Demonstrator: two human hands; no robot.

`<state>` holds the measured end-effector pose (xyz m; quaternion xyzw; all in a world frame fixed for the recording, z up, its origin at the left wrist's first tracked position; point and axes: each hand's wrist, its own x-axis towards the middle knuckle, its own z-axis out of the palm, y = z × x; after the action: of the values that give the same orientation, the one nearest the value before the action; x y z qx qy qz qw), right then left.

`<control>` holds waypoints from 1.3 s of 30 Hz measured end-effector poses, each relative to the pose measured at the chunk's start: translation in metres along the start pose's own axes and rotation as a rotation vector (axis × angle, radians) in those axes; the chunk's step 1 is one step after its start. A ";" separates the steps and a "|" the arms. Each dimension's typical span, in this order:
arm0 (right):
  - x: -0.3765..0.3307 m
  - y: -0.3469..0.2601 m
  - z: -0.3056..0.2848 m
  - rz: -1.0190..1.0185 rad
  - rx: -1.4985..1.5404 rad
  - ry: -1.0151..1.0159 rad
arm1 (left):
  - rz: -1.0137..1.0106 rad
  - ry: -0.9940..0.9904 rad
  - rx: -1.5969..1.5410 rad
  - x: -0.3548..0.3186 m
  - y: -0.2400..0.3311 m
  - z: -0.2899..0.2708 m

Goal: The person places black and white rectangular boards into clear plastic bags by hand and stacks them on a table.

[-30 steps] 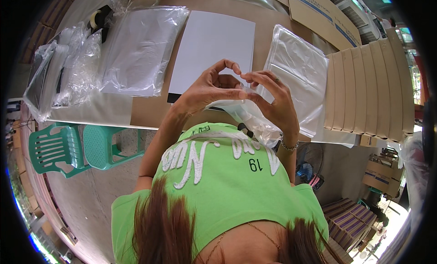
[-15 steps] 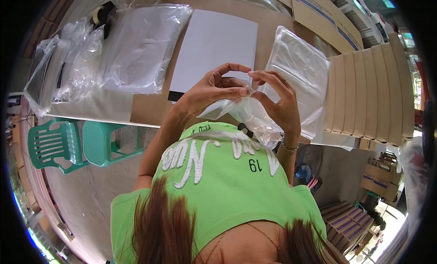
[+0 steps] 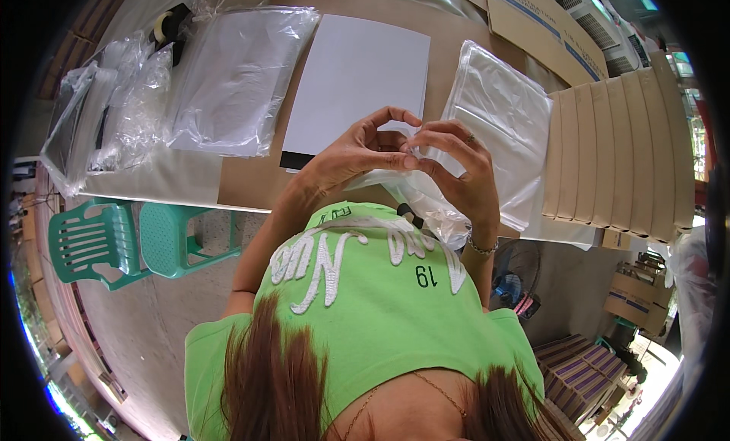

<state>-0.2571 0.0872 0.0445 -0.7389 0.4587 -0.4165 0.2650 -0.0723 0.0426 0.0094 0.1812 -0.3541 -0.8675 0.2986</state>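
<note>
My left hand point(image 3: 356, 150) and my right hand point(image 3: 465, 161) meet close to my body at the table's near edge. Both are closed, thumbs and fingers pinching the gathered top of a clear plastic bag point(image 3: 427, 201). The rest of that bag hangs below the fingers against my green shirt. Just beyond my left hand lies a white rectangular board point(image 3: 365, 76) with a black strip along its near edge. A stack of clear plastic sleeves point(image 3: 502, 110) rests to the right of my right hand.
More clear film packs point(image 3: 239, 80) and crumpled plastic point(image 3: 141, 99) lie at left, by a black tape dispenser point(image 3: 172, 30). Upright brown cartons point(image 3: 620, 148) line the right side; a flat carton point(image 3: 544, 30) is behind. Green plastic stools point(image 3: 175, 239) stand below the table's left edge.
My fingers have drawn closer together over the gathered plastic, and less of it shows above them. The things on the table stay where they were.
</note>
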 end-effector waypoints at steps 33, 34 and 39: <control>-0.012 0.025 -0.001 -0.041 0.647 0.154 | 0.125 0.239 0.096 -0.010 0.006 -0.046; -0.015 0.023 -0.005 -0.010 0.675 0.183 | 0.174 0.379 0.298 -0.010 0.005 -0.058; -0.012 0.030 -0.001 0.216 0.591 0.339 | 0.455 0.698 0.729 -0.007 0.023 -0.049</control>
<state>-0.2742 0.0846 0.0168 -0.4980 0.4312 -0.6173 0.4301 -0.0323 0.0090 -0.0062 0.4685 -0.5416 -0.4907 0.4963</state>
